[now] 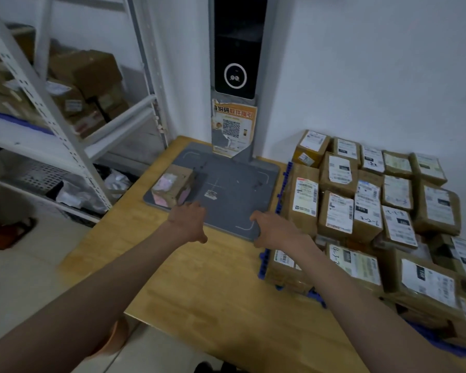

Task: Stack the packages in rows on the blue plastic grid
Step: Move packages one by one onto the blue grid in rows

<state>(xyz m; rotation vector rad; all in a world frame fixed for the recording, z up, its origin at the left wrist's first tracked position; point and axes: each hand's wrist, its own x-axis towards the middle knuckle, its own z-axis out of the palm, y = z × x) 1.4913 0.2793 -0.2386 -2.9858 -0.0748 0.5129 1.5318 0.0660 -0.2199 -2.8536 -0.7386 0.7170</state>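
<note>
A small taped cardboard package sits on the left part of a grey scanner pad. My left hand hovers just in front of that package, fingers loosely curled, holding nothing. My right hand is over the pad's front right corner, fingers relaxed and empty. To the right, several brown labelled packages stand in rows on the blue plastic grid, whose edge shows along the left side of the stack.
The pad lies on a wooden table. A tall scanner post with a dark screen rises behind the pad. A white metal shelf with boxes stands at the left. A white wall is behind the stack.
</note>
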